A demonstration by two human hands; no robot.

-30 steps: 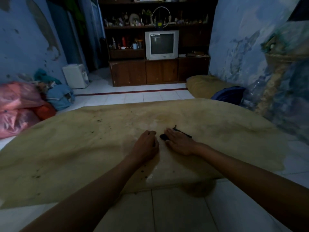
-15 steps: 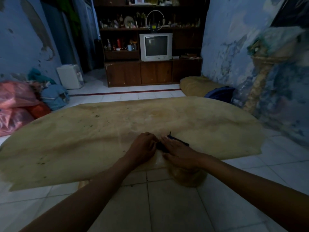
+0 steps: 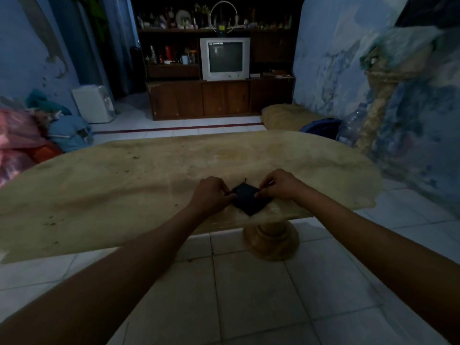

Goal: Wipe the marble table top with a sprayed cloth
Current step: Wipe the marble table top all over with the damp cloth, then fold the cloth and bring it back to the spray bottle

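On the table top (image 3: pixel 124 185), both hands pinch the cloth (image 3: pixel 249 199)

Shelf items (image 3: pixel 174 18) too small and dim to identify

A beige marble table top (image 3: pixel 124 190), irregular and rounded in outline, is carried on a turned pedestal base (image 3: pixel 271 241) set on a pale tiled floor (image 3: pixel 249 295). Dark specks and smudges are scattered over the left half of the top, thickest toward its left near edge, and a faint ring-shaped stain is seen near the far edge at the middle. A small dark cloth (image 3: pixel 249 199) is spread flat close to the near edge, right of centre, above the pedestal. Its side corners are pinched by the left hand (image 3: pixel 211 195) and the right hand (image 3: pixel 283 184).
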